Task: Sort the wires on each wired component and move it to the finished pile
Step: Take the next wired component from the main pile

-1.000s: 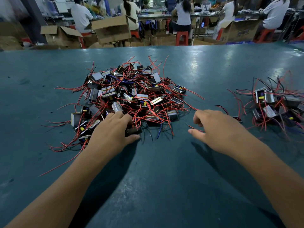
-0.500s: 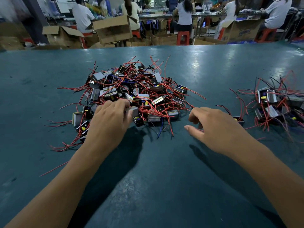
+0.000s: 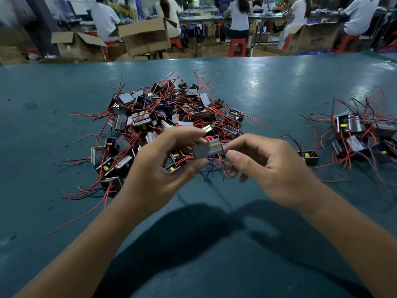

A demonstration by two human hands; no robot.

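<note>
My left hand (image 3: 163, 166) holds one small boxy wired component (image 3: 207, 148) between thumb and fingers, lifted above the near edge of the big pile. Red and blue wires hang from the component's underside. My right hand (image 3: 272, 168) is at the component's right end, fingers curled, thumb and forefinger pinching at it. The unsorted pile (image 3: 167, 123) of several components tangled in red wires lies on the teal table just beyond my hands. The finished pile (image 3: 363, 134) sits at the right edge of the view.
One lone component (image 3: 308, 155) lies between the two piles, near my right hand. The teal table (image 3: 64, 104) stretches far to the back. Beyond it are cardboard boxes (image 3: 146, 37), red stools and seated people.
My left hand has lifted a component out of the near side of the pile. My right hand rose off the table and came in to meet it.
</note>
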